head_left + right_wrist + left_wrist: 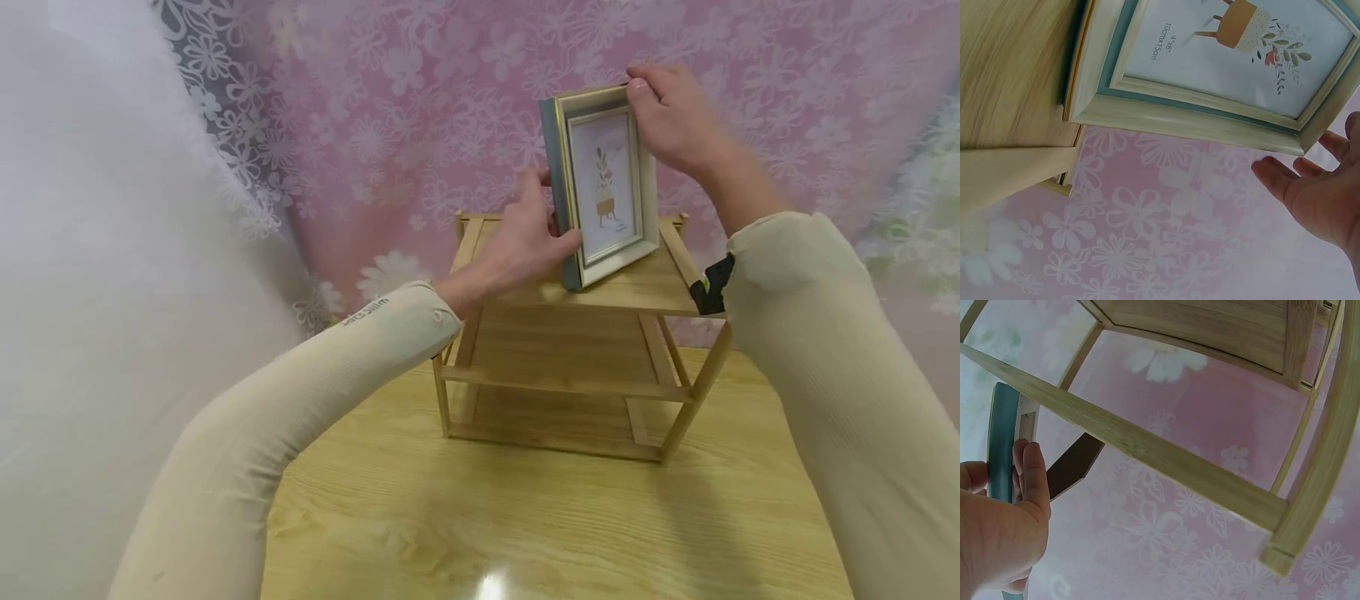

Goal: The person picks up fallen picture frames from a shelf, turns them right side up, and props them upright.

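A picture frame (648, 237) with a cream border, a blue-grey side and a potted-plant print stands tilted above the wooden rack's top shelf (622, 287). My left hand (528, 229) grips its left side, thumb at the front and fingers behind. At the upper right corner, my right hand (678, 121) holds the frame with thumb and fingertips. In the right wrist view, several fingers of the right hand (1329, 200) lie along that corner's edge. A brown stand flap (1075, 464) sticks out behind the frame in the left wrist view.
The three-tier wooden rack has lower shelves (555, 346) and slanted legs (697, 392). It stands on a wood-grain floor (480, 508). Pink flowered cloth (420, 108) hangs behind, and white sheer fabric (112, 250) hangs at the left.
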`<action>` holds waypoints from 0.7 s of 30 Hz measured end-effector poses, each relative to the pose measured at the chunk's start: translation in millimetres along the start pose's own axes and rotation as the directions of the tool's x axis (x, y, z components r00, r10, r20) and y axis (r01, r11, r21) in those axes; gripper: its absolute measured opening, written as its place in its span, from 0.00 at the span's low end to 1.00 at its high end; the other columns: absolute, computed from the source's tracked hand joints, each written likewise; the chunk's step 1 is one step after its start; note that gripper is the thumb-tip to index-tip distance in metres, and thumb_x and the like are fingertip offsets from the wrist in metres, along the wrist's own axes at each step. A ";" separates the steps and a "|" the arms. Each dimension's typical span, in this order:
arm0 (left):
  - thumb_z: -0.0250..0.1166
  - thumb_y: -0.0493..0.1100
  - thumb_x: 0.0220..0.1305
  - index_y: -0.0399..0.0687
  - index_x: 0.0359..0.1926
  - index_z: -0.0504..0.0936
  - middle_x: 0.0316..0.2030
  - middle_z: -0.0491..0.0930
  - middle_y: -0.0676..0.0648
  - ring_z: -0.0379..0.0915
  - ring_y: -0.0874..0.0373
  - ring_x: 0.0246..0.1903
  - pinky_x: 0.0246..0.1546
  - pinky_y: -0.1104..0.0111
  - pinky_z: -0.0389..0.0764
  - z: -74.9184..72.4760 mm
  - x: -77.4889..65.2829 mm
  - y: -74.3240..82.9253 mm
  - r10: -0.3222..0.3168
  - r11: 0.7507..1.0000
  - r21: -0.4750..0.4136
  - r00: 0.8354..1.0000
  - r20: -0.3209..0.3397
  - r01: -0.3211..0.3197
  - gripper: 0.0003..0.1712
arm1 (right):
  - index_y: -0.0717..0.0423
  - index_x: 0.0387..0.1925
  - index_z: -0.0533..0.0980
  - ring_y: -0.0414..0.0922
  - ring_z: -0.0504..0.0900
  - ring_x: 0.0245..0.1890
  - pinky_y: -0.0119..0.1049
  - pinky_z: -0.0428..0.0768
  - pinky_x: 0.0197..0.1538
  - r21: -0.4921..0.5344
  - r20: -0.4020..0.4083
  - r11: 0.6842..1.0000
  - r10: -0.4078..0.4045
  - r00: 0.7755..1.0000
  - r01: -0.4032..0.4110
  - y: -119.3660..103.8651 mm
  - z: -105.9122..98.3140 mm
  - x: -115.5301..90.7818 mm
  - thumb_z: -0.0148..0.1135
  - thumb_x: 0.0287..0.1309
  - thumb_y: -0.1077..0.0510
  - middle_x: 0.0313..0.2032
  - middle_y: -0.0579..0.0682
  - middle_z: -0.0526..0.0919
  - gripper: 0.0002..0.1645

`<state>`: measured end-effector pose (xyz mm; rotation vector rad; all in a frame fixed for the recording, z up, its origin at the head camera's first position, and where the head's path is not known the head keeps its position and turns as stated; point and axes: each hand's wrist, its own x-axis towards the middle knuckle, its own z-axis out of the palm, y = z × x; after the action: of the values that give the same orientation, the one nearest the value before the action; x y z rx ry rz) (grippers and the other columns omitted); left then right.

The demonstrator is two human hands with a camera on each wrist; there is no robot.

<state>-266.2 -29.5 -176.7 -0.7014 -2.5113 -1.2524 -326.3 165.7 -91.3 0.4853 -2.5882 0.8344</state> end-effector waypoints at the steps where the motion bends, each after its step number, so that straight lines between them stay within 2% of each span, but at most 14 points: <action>1: 0.61 0.39 0.66 0.44 0.69 0.48 0.49 0.83 0.41 0.82 0.60 0.40 0.38 0.72 0.80 -0.2 -0.1 0.3 0.002 1.000 0.003 1.000 0.005 -0.002 0.39 | 0.55 0.78 0.51 0.53 0.48 0.76 0.48 0.45 0.77 0.005 0.003 1.000 0.002 1.000 -0.002 0.0 0.6 0.2 0.27 0.78 0.48 0.76 0.58 0.50 0.33; 6: 0.61 0.39 0.67 0.44 0.70 0.49 0.49 0.82 0.41 0.82 0.60 0.41 0.39 0.73 0.79 -5.5 -0.6 -1.5 -0.022 1.000 0.012 1.000 0.020 0.022 0.38 | 0.55 0.77 0.53 0.55 0.49 0.75 0.51 0.47 0.76 0.001 0.013 1.000 0.005 1.000 -0.005 -2.3 3.9 2.0 0.27 0.78 0.49 0.75 0.60 0.52 0.32; 11: 0.62 0.39 0.68 0.45 0.70 0.50 0.42 0.82 0.43 0.81 0.58 0.37 0.37 0.72 0.78 -9.3 0.2 -1.6 -0.052 0.999 0.004 0.998 0.033 0.052 0.37 | 0.50 0.78 0.51 0.54 0.52 0.75 0.53 0.50 0.75 -0.016 0.039 1.000 0.023 0.999 -0.022 0.7 -2.6 -1.9 0.27 0.77 0.48 0.76 0.56 0.54 0.33; 16: 0.62 0.39 0.69 0.45 0.70 0.52 0.34 0.81 0.45 0.78 0.57 0.32 0.32 0.71 0.75 -10.2 -0.6 -4.3 -0.031 0.999 0.011 0.998 0.047 0.031 0.36 | 0.43 0.79 0.48 0.53 0.53 0.76 0.53 0.51 0.75 0.019 0.055 0.998 0.053 0.997 -0.054 5.4 -4.7 -8.1 0.28 0.76 0.48 0.76 0.52 0.53 0.33; 21: 0.61 0.41 0.70 0.44 0.69 0.54 0.32 0.80 0.45 0.73 0.57 0.27 0.32 0.71 0.72 -12.6 -0.3 -5.4 -0.024 0.998 0.063 0.998 0.050 0.020 0.34 | 0.41 0.79 0.47 0.52 0.51 0.76 0.52 0.50 0.75 0.027 0.057 0.998 0.051 0.997 -0.053 8.6 -5.5 -9.8 0.28 0.76 0.49 0.77 0.50 0.52 0.33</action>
<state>-268.7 -42.4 -172.9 -0.7016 -2.5940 -1.1718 -320.1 177.7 -95.7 0.4575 -2.6539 0.8888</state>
